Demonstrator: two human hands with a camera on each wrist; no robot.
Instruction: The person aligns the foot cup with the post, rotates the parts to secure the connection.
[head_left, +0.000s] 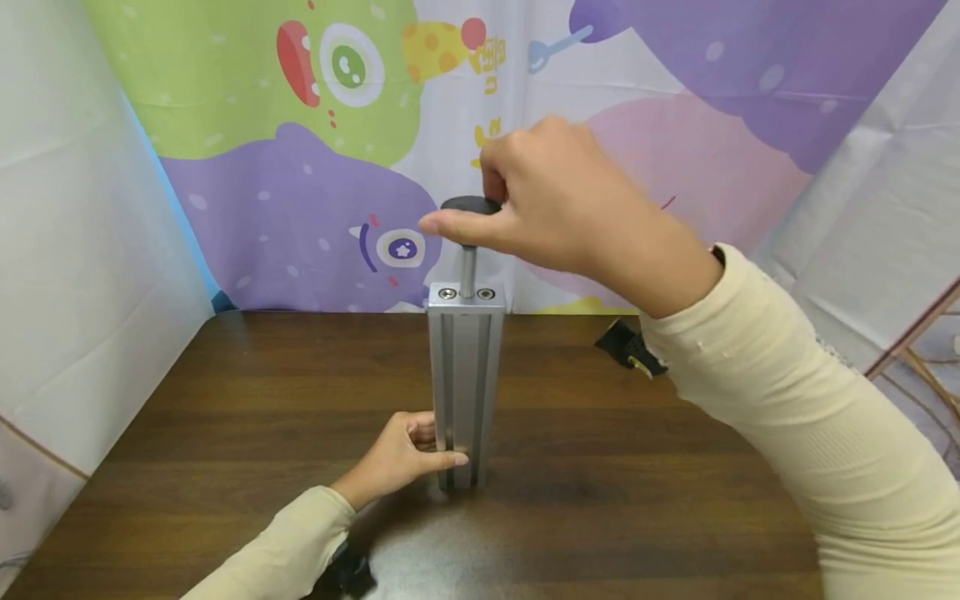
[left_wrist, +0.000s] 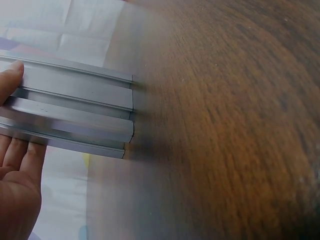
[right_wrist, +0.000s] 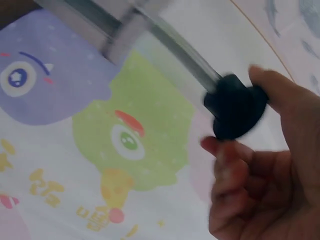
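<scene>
An aluminium profile (head_left: pixel 467 383) with grooved sides stands upright on the table. On its top end plate (head_left: pixel 467 307) are two socket-head screws, with a metal rod (head_left: pixel 468 271) rising between them. A round black levelling foot (head_left: pixel 468 203) caps the rod. My right hand (head_left: pixel 570 200) pinches this foot at its edge, thumb on the near side and fingers on the far side; the right wrist view shows the black foot (right_wrist: pixel 235 107) between them. Low on the profile, my left hand (head_left: pixel 397 457) grips it, thumb on the front face and fingers behind.
Beneath the profile is a dark wood-grain table (head_left: pixel 285 417). A small black object (head_left: pixel 630 346) with a yellow mark lies at the back right, partly behind the right sleeve. A cartoon-printed curtain (head_left: pixel 300 192) hangs behind the table, with white cloth (head_left: pixel 60 208) at the sides.
</scene>
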